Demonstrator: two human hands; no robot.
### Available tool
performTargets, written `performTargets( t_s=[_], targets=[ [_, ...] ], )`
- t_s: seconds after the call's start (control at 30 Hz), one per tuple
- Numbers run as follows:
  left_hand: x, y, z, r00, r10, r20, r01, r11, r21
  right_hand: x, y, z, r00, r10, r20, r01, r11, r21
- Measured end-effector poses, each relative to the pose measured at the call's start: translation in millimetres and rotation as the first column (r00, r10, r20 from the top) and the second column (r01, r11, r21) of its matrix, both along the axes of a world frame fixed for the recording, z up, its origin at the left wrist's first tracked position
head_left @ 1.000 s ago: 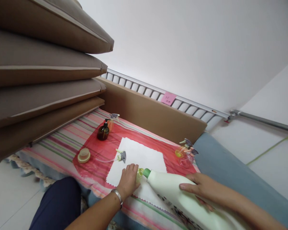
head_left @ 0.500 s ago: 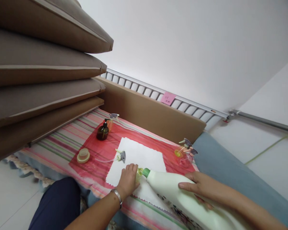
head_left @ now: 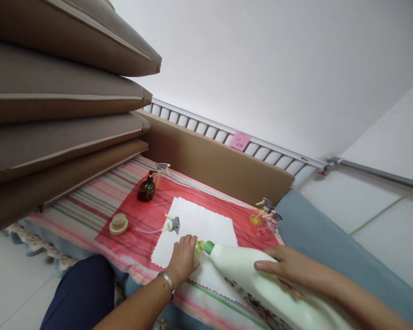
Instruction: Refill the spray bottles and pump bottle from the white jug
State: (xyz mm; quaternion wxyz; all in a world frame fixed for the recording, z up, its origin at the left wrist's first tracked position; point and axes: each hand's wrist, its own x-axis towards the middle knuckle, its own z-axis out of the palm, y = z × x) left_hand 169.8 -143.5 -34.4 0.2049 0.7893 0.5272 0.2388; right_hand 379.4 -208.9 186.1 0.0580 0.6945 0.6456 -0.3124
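Observation:
My left hand [head_left: 183, 260] is closed around a small clear yellowish bottle [head_left: 198, 250] over the white cloth [head_left: 206, 222]. My right hand [head_left: 285, 270] grips a large pale green jug-like bottle [head_left: 247, 266], tipped on its side. Its green spout [head_left: 209, 247] meets the mouth of the small bottle; whether liquid flows is too small to tell. A grey and pale green spray trigger head [head_left: 174, 224] with a thin tube lies on the cloth's left edge. Left of it rests a round cream cap [head_left: 118, 223].
On the red sheet [head_left: 127, 243] stand a dark pump bottle [head_left: 146, 189] and a spray bottle [head_left: 158, 176] behind it. Two more spray bottles [head_left: 266, 224] are at the right. Stacked brown cushions [head_left: 69, 105] overhang the left; a brown panel [head_left: 220, 165] edges the back.
Both hands and the two bottles keep almost the same place. The whole view has shifted very slightly.

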Motion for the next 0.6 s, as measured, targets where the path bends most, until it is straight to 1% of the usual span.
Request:
performTargets(
  t_s=[0.23,0.47,0.6],
  targets=[
    [-1.2,-0.5,1.6,1.000,0.000,0.001,0.000,1.000,0.002,-2.0,-0.9,1.1,1.000,0.010,-0.003,-0.010,1.000,0.002],
    [1.1,0.8,-2.3,1.000,0.012,0.003,-0.012,1.000,0.010,-4.6,-0.5,1.6,1.000,-0.002,0.007,0.002,1.000,0.005],
    [0.5,0.1,-1.8,1.000,0.010,0.008,-0.010,1.000,0.011,-5.0,-0.5,3.6,1.000,0.002,0.014,-0.002,1.000,-0.006]
  ],
)
